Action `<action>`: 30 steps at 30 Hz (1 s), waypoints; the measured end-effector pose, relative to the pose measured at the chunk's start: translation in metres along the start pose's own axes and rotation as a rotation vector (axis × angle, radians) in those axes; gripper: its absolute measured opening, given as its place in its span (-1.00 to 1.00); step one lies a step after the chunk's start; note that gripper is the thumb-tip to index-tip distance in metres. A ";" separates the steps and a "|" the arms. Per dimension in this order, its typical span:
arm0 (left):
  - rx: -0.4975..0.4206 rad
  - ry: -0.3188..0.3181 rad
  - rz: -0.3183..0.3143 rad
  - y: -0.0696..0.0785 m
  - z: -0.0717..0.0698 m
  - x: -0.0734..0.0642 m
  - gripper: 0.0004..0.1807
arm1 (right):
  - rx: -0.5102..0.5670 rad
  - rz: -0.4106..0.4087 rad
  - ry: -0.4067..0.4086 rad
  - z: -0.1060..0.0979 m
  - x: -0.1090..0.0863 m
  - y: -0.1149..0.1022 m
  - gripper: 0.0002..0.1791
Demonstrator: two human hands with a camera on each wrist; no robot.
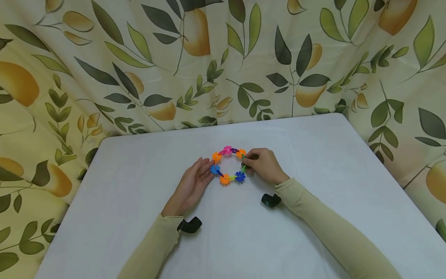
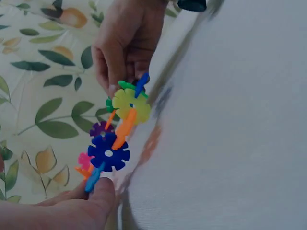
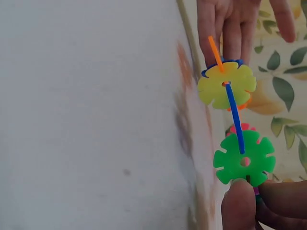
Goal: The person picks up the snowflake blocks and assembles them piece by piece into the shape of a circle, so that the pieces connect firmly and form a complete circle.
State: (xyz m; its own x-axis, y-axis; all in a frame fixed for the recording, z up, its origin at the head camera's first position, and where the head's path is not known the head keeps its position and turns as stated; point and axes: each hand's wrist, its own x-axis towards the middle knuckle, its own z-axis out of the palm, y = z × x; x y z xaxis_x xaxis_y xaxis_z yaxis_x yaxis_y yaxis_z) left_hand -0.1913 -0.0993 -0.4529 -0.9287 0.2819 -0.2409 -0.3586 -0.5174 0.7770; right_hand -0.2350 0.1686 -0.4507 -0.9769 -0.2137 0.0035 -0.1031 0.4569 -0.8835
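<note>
A ring of flower-shaped interlocking discs [image 1: 225, 179] stands off the white table, in orange, blue, pink, purple, green and yellow. My right hand [image 1: 266, 166] pinches a green disc [image 3: 245, 158] on the ring's right side between thumb and fingers. On the opposite side, my left hand [image 1: 195, 184] is turned palm up, its straight fingers [image 3: 232, 40] at a blue disc [image 1: 215, 169]. Its thumb stands apart from the fingers in the right wrist view. A yellow disc [image 2: 130, 104] and a dark blue disc [image 2: 109, 152] sit along the ring between the hands.
The white tabletop [image 1: 237, 240] lies under both forearms. A leaf-and-fruit patterned curtain [image 1: 223, 77] hangs behind and along both sides of the table. Black wrist cameras [image 1: 189, 225] are worn at both cuffs.
</note>
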 end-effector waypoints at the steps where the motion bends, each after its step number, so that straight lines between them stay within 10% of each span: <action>1: -0.007 0.008 0.004 0.001 0.001 0.005 -0.25 | 0.010 0.008 0.011 0.000 0.003 -0.001 -0.92; 10: -0.027 0.065 -0.005 0.005 0.002 0.035 -0.27 | 0.031 0.061 0.054 0.002 0.020 -0.001 -0.89; 30: 0.025 0.102 -0.010 0.015 -0.001 0.037 -0.33 | -0.073 0.097 0.028 0.003 0.022 -0.002 -0.80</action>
